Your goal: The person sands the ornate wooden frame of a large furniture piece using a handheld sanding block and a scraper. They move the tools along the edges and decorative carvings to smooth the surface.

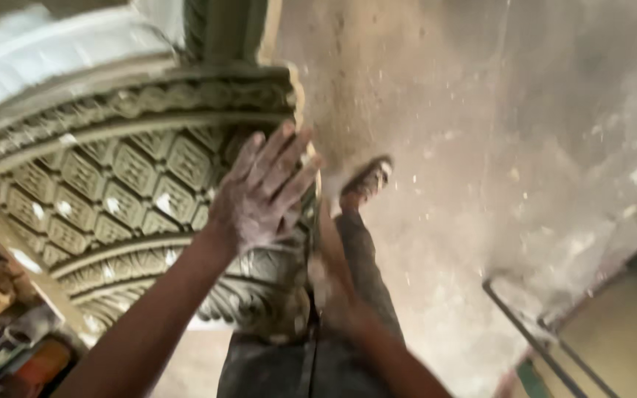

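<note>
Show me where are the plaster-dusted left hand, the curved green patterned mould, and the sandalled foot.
plaster-dusted left hand (259,195), head view, back of hand
curved green patterned mould (123,180), head view, lattice-patterned face
sandalled foot (366,180), head view, top of sandal

Blurred colourful packages (9,357) lie heaped at bottom left.

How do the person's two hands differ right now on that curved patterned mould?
The left hand lies open and flat on the green mould's patterned face, fingers spread; the right hand is lower, at the mould's edge, mostly hidden and blurred. The left hand's dusty back shows fully; the right's grip cannot be told. Both touch the mould.
</note>
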